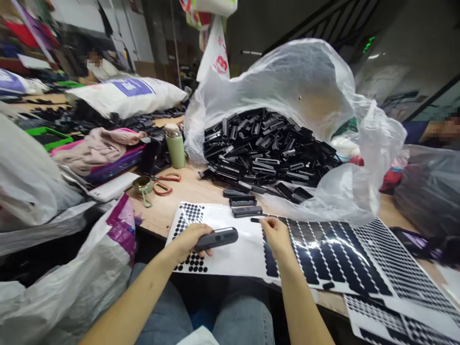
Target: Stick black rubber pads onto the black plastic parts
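My left hand is closed around one end of a dark grey plastic housing, tilted slightly upward to the right. Between the fingertips of my right hand is a small black adhesive strip, pinched at its right end. Below both hands lies a white sticker sheet, with round black stickers on its left part. Rows of black oblong stickers fill the sheet at my right hand. Just beyond, several similar housings lie lined up.
A large clear plastic bag lies open at the back, with a heap of black plastic parts spilling out. Left of it stand a green bottle, orange-handled scissors and a small brass-coloured bowl. More sticker sheets lie right.
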Action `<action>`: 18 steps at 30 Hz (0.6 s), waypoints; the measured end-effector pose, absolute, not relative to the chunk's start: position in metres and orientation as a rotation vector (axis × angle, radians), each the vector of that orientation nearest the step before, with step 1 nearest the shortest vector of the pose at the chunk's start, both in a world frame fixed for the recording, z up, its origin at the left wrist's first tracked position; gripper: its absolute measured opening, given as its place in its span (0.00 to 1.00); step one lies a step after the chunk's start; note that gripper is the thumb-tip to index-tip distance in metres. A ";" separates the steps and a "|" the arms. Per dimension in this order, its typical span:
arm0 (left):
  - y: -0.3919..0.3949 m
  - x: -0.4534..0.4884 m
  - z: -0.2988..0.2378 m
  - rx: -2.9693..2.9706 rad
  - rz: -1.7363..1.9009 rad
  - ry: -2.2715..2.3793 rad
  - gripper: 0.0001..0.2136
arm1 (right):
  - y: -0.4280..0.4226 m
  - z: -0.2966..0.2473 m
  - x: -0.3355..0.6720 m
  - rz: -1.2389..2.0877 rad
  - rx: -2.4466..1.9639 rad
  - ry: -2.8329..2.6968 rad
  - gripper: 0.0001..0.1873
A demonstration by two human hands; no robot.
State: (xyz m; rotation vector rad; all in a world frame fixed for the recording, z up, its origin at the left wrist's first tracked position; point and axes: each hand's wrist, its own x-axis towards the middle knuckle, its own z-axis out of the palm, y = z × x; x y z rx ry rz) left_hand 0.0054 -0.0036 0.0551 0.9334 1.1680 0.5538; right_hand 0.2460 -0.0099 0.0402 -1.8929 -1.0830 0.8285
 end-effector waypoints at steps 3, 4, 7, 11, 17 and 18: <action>-0.001 0.007 0.064 0.924 0.536 1.115 0.11 | -0.033 0.054 0.225 1.246 -1.536 -0.915 0.14; -0.001 0.008 0.067 0.928 0.526 1.100 0.11 | -0.038 0.057 0.219 1.348 -1.441 -0.854 0.16; -0.002 0.011 0.070 0.937 0.501 1.080 0.11 | -0.046 0.062 0.208 1.480 -1.336 -0.785 0.17; -0.004 0.012 0.068 0.939 0.481 1.057 0.11 | -0.050 0.063 0.205 1.497 -1.319 -0.796 0.16; -0.006 0.012 0.066 0.946 0.478 1.041 0.11 | -0.053 0.067 0.202 1.476 -1.353 -0.789 0.16; -0.007 0.012 0.067 0.943 0.482 1.044 0.11 | -0.054 0.068 0.202 1.470 -1.358 -0.788 0.16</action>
